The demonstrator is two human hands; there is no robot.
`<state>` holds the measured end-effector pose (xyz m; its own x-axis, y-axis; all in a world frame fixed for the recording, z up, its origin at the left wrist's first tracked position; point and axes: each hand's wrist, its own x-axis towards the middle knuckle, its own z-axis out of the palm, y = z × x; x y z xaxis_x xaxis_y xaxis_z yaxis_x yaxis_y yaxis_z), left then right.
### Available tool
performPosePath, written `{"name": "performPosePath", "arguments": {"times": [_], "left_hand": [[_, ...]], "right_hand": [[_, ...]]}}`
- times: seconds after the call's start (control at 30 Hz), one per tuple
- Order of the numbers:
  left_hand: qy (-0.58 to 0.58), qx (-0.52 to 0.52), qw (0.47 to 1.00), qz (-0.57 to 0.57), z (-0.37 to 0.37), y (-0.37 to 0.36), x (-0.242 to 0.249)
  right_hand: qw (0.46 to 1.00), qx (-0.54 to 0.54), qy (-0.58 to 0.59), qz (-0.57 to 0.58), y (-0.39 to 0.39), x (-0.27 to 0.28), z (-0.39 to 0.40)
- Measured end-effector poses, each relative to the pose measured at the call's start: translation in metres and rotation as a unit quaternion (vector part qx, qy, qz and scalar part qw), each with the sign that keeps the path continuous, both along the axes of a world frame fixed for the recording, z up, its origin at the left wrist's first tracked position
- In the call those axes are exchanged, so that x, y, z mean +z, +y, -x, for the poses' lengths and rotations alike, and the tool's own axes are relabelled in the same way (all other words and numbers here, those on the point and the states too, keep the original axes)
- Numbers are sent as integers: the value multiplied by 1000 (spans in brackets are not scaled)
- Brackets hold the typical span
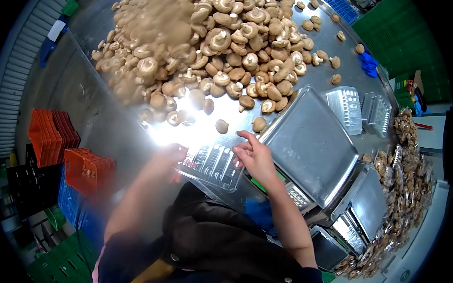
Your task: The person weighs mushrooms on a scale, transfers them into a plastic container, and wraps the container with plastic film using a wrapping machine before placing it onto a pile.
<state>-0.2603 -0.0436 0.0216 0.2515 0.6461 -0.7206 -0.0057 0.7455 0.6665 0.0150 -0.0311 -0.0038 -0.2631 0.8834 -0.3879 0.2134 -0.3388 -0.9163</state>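
Note:
A clear ribbed plastic tray (pixel 213 163) is held between my two hands in front of my body, at the near edge of the metal table. My left hand (pixel 172 154), hazy in the glare, is closed on the tray's left end. At the right end, my right hand (pixel 256 156) has its thumb and lower fingers on the rim, with the index finger stretched out above. Beyond the tray, a large heap of brown shiitake mushrooms (pixel 220 39) covers the table, and a loose mushroom (pixel 221 126) lies closest. Right of my right hand is a scale with a steel platform (pixel 313 144).
More clear trays (pixel 345 108) stand behind the scale. Packed mushrooms (pixel 409 198) pile up along the right side, by a second steel-topped device (pixel 368 201). Orange crates (pixel 88 171) are on the left. A blue glove-like item (pixel 369 64) lies at the far right edge.

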Motion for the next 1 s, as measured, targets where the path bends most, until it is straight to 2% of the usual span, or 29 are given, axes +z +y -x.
{"name": "performPosePath", "arguments": {"times": [0.03, 0.07, 0.17, 0.2, 0.27, 0.33, 0.37, 0.43, 0.5, 0.53, 0.57, 0.63, 0.7, 0.73, 0.83, 0.87, 1.0], "left_hand": [[23, 15, 999, 29, 12, -6, -10], [-29, 82, 995, 49, 19, -13, -22], [-17, 90, 984, 153, 33, -22, -44], [-32, 92, 981, 167, 25, -18, -39], [-62, 138, 973, 175, 17, -8, -62], [-60, 164, 968, 182, 10, 16, -72], [-86, 143, 975, 150, 14, 28, -90], [-58, 173, 980, 81, -1, 59, -90], [-65, 182, 981, 14, -5, 98, -119], [-62, 204, 977, 10, -14, 115, -117], [-59, 203, 977, -41, -21, 129, -122], [-14, 208, 974, -92, -35, 157, -127], [8, 219, 969, -111, -43, 172, -129], [20, 226, 967, -118, -46, 174, -129], [33, 243, 959, -144, -51, 156, -122], [-3, 224, 963, -150, -45, 151, -127], [-18, 249, 953, -174, -44, 126, -113]], "right_hand": [[999, -42, 0, 2, -10, -14, 7], [999, -26, -4, 29, -20, -23, 10], [971, -16, 35, 236, -49, -42, 27], [968, -37, 53, 241, -51, -43, 33], [961, -80, 88, 250, -51, -45, 41], [952, -154, 104, 244, -33, -56, 48], [945, -192, 113, 240, -20, -64, 51], [939, -248, 103, 215, 16, -89, 52], [937, -285, 82, 183, 59, -93, 56], [935, -308, 73, 161, 79, -91, 58], [919, -351, 93, 154, 99, -89, 59], [937, -330, 83, 82, 131, -99, 56], [938, -333, 33, 93, 154, -103, 57], [937, -334, 7, 100, 157, -104, 59], [926, -370, 73, 29, 132, -103, 65], [928, -359, 95, 15, 121, -105, 65], [911, -389, 135, 2, 89, -97, 69]]}}
